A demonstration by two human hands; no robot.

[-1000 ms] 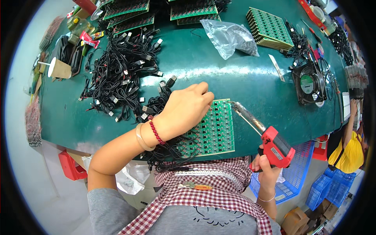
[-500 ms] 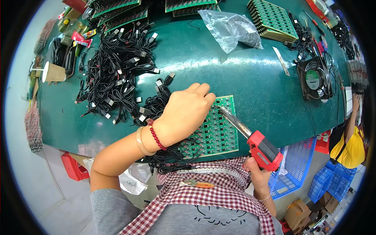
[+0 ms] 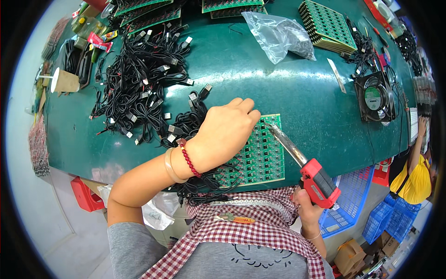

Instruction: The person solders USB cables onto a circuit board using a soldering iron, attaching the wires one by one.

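On the near part of the green table lies a green circuit board panel (image 3: 265,160) dotted with rows of small black parts. My left hand (image 3: 229,128) is closed over its upper left part, knuckles upward. Its fingertips are hidden, so whatever they pinch cannot be seen. My right hand (image 3: 308,207) grips the red and black handle of a soldering iron (image 3: 319,183). Its metal shaft slants up and left, the tip near the board's top edge, just right of my left fingers. Black USB cables (image 3: 190,123) lie beside and under my left forearm, with some wires reaching over the board.
A big heap of black USB cables (image 3: 137,83) covers the left of the table. Farther off are a clear plastic bag (image 3: 274,35), stacked circuit boards (image 3: 327,25) and a metal ruler-like strip (image 3: 336,75). A fan (image 3: 374,97) stands at right; a paper cup (image 3: 65,81) sits at left.
The soldering iron has shifted slightly right, its tip now a little farther from my left fingers. My left hand stays closed over the board. The whole view has shifted slightly.
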